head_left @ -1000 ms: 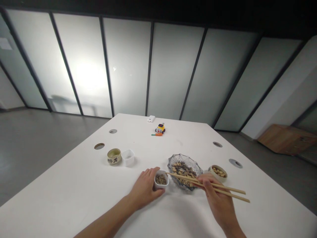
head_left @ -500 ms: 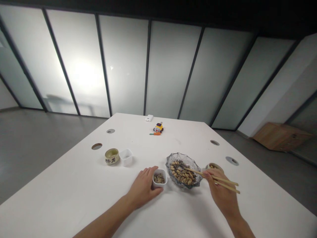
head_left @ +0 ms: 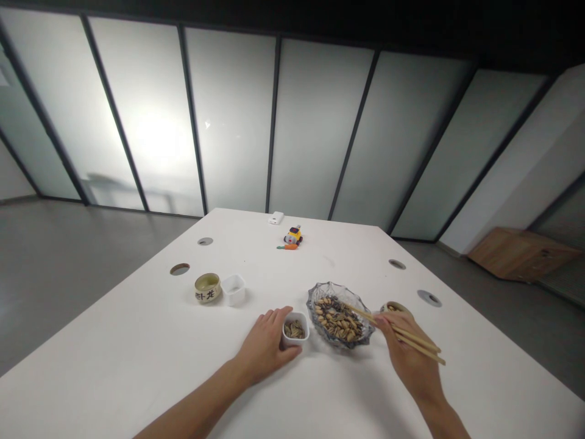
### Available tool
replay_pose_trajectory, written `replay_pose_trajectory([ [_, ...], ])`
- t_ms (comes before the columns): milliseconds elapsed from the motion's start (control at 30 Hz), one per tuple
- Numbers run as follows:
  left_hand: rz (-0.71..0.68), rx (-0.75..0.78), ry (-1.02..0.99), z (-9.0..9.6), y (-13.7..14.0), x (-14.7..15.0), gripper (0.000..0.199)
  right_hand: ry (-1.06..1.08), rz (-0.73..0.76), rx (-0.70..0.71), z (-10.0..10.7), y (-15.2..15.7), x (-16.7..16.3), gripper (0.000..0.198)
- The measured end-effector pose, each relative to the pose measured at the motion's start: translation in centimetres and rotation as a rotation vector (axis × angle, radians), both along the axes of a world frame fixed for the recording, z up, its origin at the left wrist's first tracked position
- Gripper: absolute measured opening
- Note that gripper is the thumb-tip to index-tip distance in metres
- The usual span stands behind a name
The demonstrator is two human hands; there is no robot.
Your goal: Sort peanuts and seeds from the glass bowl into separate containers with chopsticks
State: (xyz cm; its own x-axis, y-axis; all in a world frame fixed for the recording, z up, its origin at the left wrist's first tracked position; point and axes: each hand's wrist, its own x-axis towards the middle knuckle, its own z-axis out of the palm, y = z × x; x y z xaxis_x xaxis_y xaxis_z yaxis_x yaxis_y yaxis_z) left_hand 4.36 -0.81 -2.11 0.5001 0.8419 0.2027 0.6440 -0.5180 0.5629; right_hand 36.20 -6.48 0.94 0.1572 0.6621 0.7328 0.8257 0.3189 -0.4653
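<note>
My left hand is closed round the left side of a small white square cup on the table. Striped seeds lie inside the cup. My right hand grips a pair of wooden chopsticks, whose tips reach into a clear glass bowl with a scalloped rim. Mixed in that bowl are pistachios and dark and striped seeds. Partly hidden behind my right hand stands a small ceramic cup with some contents.
Left of my hands, a green-glazed ceramic cup with black characters stands beside another white cup. Farther back are a toy vehicle, an orange-handled screwdriver and a white device. Round holes pierce the white table.
The chopstick tips have shifted slightly up and back within the glass bowl, and their rear ends have dropped a little. My left hand stays on the white cup.
</note>
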Motion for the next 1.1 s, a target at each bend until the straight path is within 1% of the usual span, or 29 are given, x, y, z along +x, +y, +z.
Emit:
replay_pose_trajectory([
  [100, 0.004, -0.011, 0.002, 0.2, 0.0, 0.0, 0.071, 0.109, -0.058, 0.012, 0.2, -0.1, 0.1, 0.039],
  [167, 0.006, -0.016, 0.007, 0.2, 0.0, 0.1, 0.071, 0.225, -0.079, 0.020, 0.2, -0.1, -0.1, 0.041],
  [200, 0.005, -0.016, 0.010, 0.2, 0.0, 0.1, 0.072, 0.306, -0.066, 0.024, 0.1, -0.1, -0.4, 0.041],
  [267, 0.004, -0.009, 0.011, 0.2, 0.0, 0.1, 0.072, 0.498, 0.033, 0.040, -0.1, -0.1, -1.3, 0.039],
  [333, 0.005, -0.001, 0.010, 0.1, 0.0, 0.1, 0.072, 0.662, 0.189, 0.041, -0.4, -0.1, -2.6, 0.036],
  [400, 0.010, -0.002, 0.013, 0.2, -0.1, 0.1, 0.071, 0.695, 0.300, 0.010, -0.5, -0.2, -3.6, 0.035],
  [467, 0.018, -0.008, 0.018, 0.2, -0.1, 0.1, 0.071, 0.604, 0.304, -0.007, -0.4, -0.5, -4.1, 0.036],
  [533, 0.020, -0.010, 0.014, 0.1, -0.1, 0.0, 0.071, 0.444, 0.219, 0.017, 0.1, -0.8, -3.8, 0.036],
  [633, 0.011, -0.002, 0.006, 0.0, 0.0, 0.0, 0.071, 0.159, 0.082, 0.092, 0.7, -1.0, -2.3, 0.033],
  [733, 0.005, -0.002, 0.007, 0.0, 0.0, 0.0, 0.071, -0.017, 0.062, 0.130, 1.0, -0.9, -0.9, 0.028],
  [867, 0.013, -0.016, 0.004, 0.2, 0.0, 0.0, 0.071, -0.074, 0.120, 0.090, 1.0, -0.5, -0.5, 0.025],
  [1100, 0.013, -0.031, 0.023, 0.2, -0.1, 0.1, 0.073, -0.104, 0.126, 0.008, 0.1, -0.2, -0.1, 0.028],
])
